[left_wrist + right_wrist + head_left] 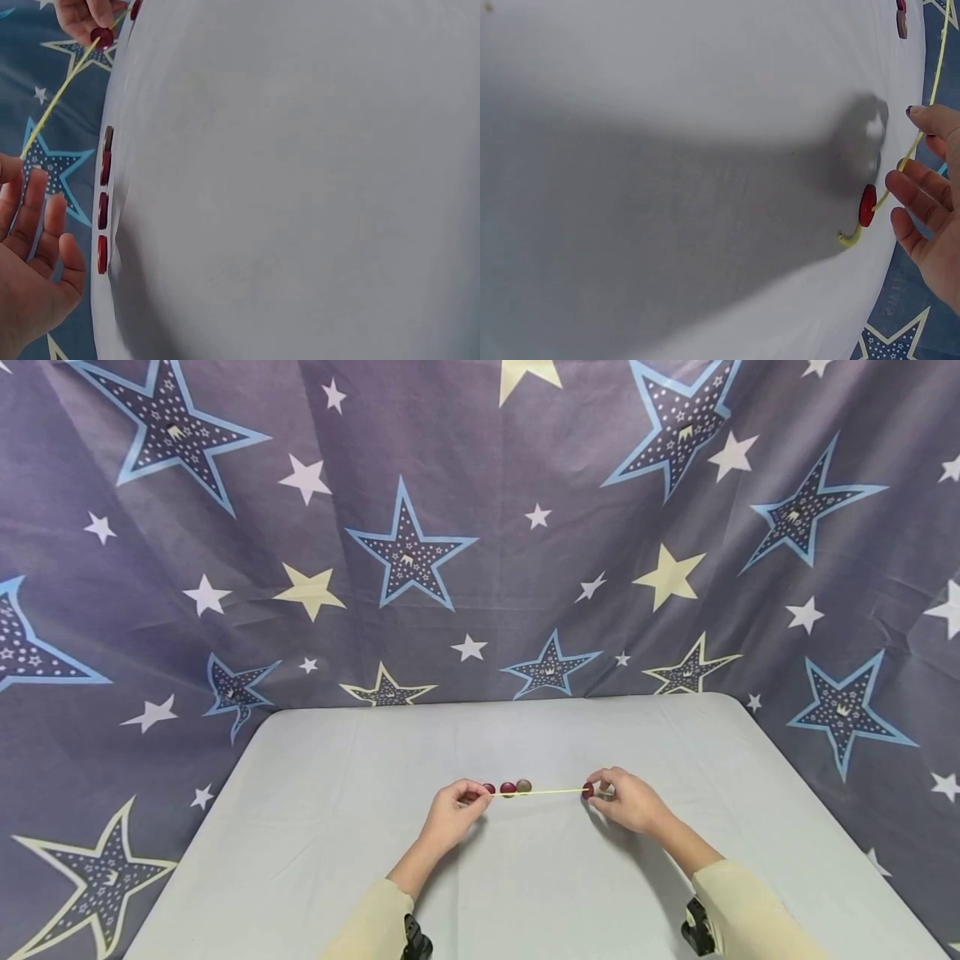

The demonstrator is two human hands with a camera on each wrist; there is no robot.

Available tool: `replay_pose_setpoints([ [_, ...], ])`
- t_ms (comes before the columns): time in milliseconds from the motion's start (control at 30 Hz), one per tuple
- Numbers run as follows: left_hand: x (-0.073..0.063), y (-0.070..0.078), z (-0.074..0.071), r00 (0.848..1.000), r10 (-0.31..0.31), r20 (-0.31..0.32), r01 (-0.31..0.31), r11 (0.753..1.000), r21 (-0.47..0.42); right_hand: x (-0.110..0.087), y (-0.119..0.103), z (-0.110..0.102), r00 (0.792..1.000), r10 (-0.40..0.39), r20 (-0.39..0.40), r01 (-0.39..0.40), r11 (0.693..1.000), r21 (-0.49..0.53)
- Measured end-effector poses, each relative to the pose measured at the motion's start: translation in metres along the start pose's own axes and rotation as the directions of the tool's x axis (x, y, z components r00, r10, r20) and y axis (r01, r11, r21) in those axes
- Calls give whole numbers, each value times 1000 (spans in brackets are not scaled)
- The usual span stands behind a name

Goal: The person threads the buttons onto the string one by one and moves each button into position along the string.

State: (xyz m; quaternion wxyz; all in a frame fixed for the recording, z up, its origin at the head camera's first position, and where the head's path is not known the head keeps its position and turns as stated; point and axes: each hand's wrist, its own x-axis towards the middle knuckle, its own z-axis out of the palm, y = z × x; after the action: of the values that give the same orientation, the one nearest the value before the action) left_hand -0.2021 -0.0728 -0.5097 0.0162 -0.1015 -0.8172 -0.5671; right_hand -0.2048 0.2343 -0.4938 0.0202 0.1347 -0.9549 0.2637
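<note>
A yellow string [551,792] is stretched between the two hands above the white table. My left hand [453,812] pinches its left part between thumb and index finger, the other fingers loosely spread. The right hand [630,799] pinches a dark red button [587,791] with the string running through it. In the right wrist view, another red button [868,205] hangs on the string below the right fingers, close to its curled yellow end [847,238]. On the table by the left hand lie several flat buttons in a row, red ones [103,211] and a brownish one [523,787].
The white-covered table [360,877] reaches back to a purple-grey curtain [465,435] printed with stars, which also hangs along both sides. Pale sleeves [375,927] and dark wrist straps [699,927] show at the near edge. The hands cast shadows on the cloth.
</note>
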Motion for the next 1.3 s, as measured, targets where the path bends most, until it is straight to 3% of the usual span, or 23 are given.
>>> replay_pose_setpoints([
  [1033,2,-6,1,999,-48,-3,48,999,20,-6,20,-6,1000,5,-29,-5,1000,5],
  [1300,2,-8,0,998,-56,9,56,998,-26,-8,26,-6,1000,18,0,-18,999,-46],
])
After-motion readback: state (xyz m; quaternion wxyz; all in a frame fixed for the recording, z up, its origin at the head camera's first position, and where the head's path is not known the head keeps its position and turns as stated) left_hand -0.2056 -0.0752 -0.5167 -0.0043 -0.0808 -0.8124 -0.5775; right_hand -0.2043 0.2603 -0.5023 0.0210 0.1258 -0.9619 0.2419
